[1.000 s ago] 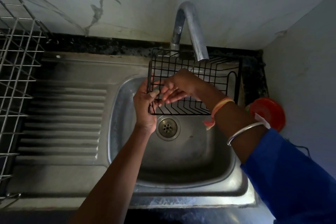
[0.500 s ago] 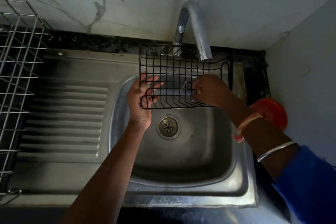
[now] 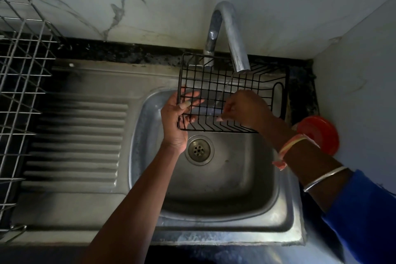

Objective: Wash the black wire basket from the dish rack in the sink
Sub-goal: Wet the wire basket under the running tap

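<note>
So water (image 3: 227, 81) hits mesh, black wire basket (image 3: 205, 83) is gripped under tap (image 3: 233, 34) by left hand (image 3: 174, 120); right hand (image 3: 246, 107) fingers curled on wires, hold unclear.

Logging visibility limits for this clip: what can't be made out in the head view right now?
Head view:
- Right hand fingers: blurred, so whether they pinch the black wire basket or just rub it is unclear.
- Dish rack: cut off by the left edge.
- Red round object: partly hidden by the right forearm; unidentifiable.
</note>
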Available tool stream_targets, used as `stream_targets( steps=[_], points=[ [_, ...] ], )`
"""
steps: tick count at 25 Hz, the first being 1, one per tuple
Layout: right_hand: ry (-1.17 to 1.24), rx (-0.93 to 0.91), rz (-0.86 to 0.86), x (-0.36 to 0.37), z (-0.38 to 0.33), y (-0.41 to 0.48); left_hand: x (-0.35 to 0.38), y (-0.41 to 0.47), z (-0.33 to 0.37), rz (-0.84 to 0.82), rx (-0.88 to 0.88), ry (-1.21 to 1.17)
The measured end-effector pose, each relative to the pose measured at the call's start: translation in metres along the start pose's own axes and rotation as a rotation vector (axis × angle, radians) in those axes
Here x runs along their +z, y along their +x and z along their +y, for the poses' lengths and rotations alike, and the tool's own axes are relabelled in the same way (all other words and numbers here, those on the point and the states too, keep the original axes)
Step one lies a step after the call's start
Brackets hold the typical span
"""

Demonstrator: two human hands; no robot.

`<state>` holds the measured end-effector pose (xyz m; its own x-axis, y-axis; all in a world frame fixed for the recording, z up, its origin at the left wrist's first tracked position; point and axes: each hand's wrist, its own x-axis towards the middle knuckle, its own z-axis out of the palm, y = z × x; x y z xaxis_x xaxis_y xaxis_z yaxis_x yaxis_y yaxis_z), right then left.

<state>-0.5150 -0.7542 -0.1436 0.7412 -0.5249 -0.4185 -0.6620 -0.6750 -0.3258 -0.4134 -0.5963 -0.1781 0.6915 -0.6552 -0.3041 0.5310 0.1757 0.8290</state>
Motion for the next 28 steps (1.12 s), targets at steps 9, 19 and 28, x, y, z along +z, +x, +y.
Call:
stream_targets(
  steps=[9, 19, 28],
  points=[
    [-0.063, -0.132, -0.054, -0.003, -0.002, 0.005, 0.006, -0.001, -0.006, -0.011, -0.008, 0.003],
    [0.087, -0.164, 0.307, -0.004, -0.001, 0.004, 0.013, 0.014, -0.006, -0.084, -0.019, -0.104],
    [0.098, -0.403, 0.400, -0.005, -0.017, 0.011, 0.029, 0.006, -0.009, -0.139, -0.005, -0.133]
  ],
)
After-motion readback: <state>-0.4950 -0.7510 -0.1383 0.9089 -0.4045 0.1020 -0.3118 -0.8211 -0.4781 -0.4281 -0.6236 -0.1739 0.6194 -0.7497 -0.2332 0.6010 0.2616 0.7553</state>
